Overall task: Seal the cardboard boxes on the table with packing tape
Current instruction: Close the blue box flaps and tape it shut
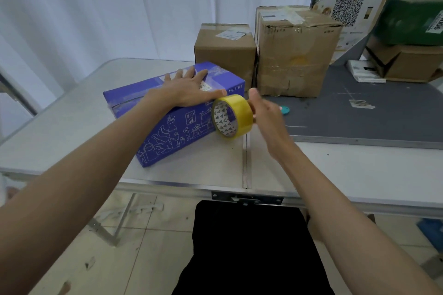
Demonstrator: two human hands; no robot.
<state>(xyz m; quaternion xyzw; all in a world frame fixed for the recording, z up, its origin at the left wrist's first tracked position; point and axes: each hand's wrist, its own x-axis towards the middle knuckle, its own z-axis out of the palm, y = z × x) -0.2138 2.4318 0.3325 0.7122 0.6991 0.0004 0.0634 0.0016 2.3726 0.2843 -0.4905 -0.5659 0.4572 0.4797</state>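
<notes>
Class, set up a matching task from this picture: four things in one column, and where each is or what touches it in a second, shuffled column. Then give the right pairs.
Things
1. purple box
2. tape roll
3. teal object
4. green parcel

Places or states
A. stacked on a brown box at the far right
B. lying on the grey mat behind the right hand
C. pressed from above by the flat left hand
D. gripped by the right hand at the box's end

Pairs: 1-C, 2-D, 3-B, 4-A
</notes>
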